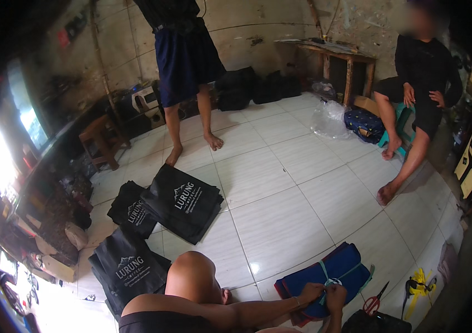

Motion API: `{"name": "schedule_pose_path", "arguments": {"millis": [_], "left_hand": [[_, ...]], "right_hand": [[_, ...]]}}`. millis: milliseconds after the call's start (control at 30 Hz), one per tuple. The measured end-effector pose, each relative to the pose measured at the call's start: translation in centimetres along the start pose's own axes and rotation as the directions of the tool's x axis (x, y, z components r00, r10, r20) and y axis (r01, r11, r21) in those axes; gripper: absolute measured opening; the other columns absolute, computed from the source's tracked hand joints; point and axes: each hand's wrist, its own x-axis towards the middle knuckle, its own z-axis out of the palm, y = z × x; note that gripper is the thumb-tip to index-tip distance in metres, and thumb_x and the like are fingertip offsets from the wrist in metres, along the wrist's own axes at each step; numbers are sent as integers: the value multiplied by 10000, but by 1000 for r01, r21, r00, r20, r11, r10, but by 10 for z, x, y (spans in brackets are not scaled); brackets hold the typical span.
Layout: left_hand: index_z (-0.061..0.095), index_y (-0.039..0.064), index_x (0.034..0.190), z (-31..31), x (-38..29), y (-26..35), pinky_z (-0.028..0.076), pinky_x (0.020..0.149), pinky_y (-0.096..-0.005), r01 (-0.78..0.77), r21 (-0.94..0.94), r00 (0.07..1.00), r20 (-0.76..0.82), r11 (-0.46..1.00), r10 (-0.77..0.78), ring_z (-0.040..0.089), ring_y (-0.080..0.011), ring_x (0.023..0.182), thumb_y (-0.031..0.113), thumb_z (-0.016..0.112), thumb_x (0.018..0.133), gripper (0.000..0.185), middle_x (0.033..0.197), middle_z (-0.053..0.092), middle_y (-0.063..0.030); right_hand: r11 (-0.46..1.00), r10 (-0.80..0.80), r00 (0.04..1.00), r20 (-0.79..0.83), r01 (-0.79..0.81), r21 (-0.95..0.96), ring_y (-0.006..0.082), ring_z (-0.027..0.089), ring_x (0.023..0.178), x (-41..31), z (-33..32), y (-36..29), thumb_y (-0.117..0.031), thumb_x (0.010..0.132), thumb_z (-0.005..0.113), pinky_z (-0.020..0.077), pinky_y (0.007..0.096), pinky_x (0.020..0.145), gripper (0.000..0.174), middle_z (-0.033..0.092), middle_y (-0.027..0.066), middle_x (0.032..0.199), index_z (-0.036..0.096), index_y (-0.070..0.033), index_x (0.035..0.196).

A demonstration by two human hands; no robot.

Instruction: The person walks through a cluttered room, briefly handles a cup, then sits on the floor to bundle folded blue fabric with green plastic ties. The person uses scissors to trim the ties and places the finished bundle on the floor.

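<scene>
A stack of folded blue fabric pieces with some red edges lies on the floor in front of me at the lower right. A green strap crosses over the stack both ways. My left hand, with a thin bracelet at the wrist, pinches the strap near the crossing. Close beside it my right hand has its fingers closed at the same spot. A small white round piece shows just above the fingertips. The fingers hide the exact grip.
Red-handled scissors and yellow straps lie to the right. Stacks of black printed bags sit left of my knee. One person stands ahead; another sits on a green stool. A brown stool stands at left.
</scene>
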Motion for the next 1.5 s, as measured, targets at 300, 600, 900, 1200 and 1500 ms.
{"name": "schedule_pose_path", "arguments": {"millis": [300,600,900,1200,1500], "left_hand": [[723,46,882,5,6,-16,409,500,-283,-138,26,989,-51,990,139,523,-92,534,203,570,868,220,612,618,-48],[710,35,867,5,-5,7,435,524,-303,-42,89,995,-85,995,50,558,-119,542,215,580,861,222,628,631,-97],[703,48,910,2,16,-39,504,637,-363,-386,463,874,-92,798,477,673,-304,717,202,547,870,223,816,674,-173],[693,27,942,9,-23,31,458,553,-312,-177,251,971,-115,952,211,619,-167,590,180,538,903,222,652,634,-131],[688,-4,888,3,-19,10,441,520,-307,-160,198,969,-157,967,192,585,-155,529,217,565,899,253,587,606,-91]], "right_hand": [[974,29,970,242,27,-223,316,599,511,23,-11,6,-221,777,553,423,428,520,341,569,227,570,604,103,681],[995,9,984,180,9,-100,289,596,507,7,-13,-3,-243,779,581,419,411,519,336,557,212,550,612,79,688],[903,196,964,177,-248,350,207,515,433,6,8,1,-157,770,554,368,361,430,234,565,114,562,587,53,674],[372,475,715,513,-691,619,90,397,400,8,-5,-2,-128,828,543,262,253,325,147,432,-7,546,526,-81,690],[-215,440,577,688,-676,705,89,339,361,26,11,18,-79,858,490,247,249,309,193,409,-7,523,506,-86,665]]}}
